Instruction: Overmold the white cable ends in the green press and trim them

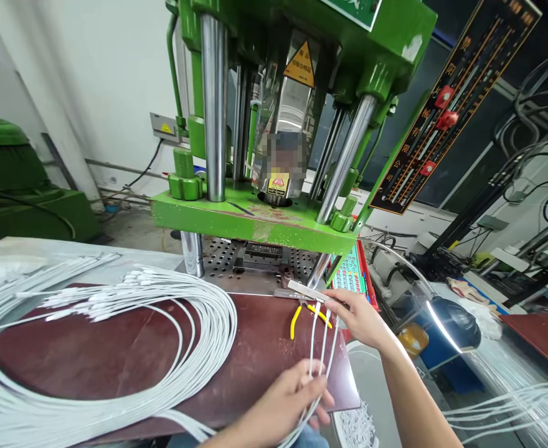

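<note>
Hands held a few white cables (pixel 321 339) taut between them at the foot of a green press (pixel 255 214).

Near the body, the left hand (pixel 287 407) pinched the cables together, apparently to keep them in one row. Further out, the right hand (pixel 359 318) gripped a flat metal bar (pixel 307 291) carrying their ends, just past the yellow-handled pliers (pixel 307 314). Left of both hands, a large bundle of white cables (pixel 115 348) lay looped on the brown table (pixel 129 354), seemingly within easy reach.

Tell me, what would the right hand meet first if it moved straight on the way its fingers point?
Probably the small metal bar at the right hand's fingertips, carrying the white cable ends; beyond it, the machine's chrome column. Depth is unclear.
</note>
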`<state>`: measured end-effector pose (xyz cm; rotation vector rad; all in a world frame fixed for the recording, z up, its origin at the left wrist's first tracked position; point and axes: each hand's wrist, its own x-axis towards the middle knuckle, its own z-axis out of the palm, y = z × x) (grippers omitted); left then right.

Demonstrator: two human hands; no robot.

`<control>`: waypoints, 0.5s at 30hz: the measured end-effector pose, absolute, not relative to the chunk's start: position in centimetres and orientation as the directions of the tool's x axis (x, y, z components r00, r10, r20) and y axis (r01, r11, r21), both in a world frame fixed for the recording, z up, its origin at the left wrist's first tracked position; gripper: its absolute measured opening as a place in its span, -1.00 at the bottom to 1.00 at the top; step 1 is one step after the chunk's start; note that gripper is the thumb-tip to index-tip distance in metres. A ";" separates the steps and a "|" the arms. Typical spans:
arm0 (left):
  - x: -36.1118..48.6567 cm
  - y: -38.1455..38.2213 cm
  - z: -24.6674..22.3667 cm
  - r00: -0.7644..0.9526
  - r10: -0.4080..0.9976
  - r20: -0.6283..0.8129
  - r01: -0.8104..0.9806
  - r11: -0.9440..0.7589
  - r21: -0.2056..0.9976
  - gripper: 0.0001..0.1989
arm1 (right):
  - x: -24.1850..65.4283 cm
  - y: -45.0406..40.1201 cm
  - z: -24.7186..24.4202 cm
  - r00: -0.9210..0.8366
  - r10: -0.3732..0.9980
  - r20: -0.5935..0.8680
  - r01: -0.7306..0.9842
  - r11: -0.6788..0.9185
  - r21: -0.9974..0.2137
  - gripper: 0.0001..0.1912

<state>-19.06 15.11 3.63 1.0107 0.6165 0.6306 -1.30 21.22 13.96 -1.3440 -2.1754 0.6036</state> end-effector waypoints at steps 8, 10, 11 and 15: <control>-18.9 14.0 1.6 0.618 0.754 -0.222 -0.240 0.450 0.860 -0.39 | -2.9 21.8 13.4 -0.421 0.891 0.172 0.672 0.434 -0.600 -0.72; -19.6 14.4 1.2 0.608 0.761 -0.225 -0.217 0.431 0.876 -0.37 | -3.7 22.0 13.5 -0.426 0.891 0.156 0.678 0.428 -0.597 -0.75; -19.9 14.7 1.0 0.602 0.767 -0.220 -0.200 0.412 0.889 -0.37 | -4.1 22.3 13.5 -0.430 0.890 0.149 0.686 0.430 -0.587 -0.76; -21.0 16.3 0.9 0.564 0.789 -0.244 -0.194 0.413 0.890 -0.36 | -6.5 24.7 13.0 -0.421 0.892 0.164 0.771 0.447 -0.454 -0.76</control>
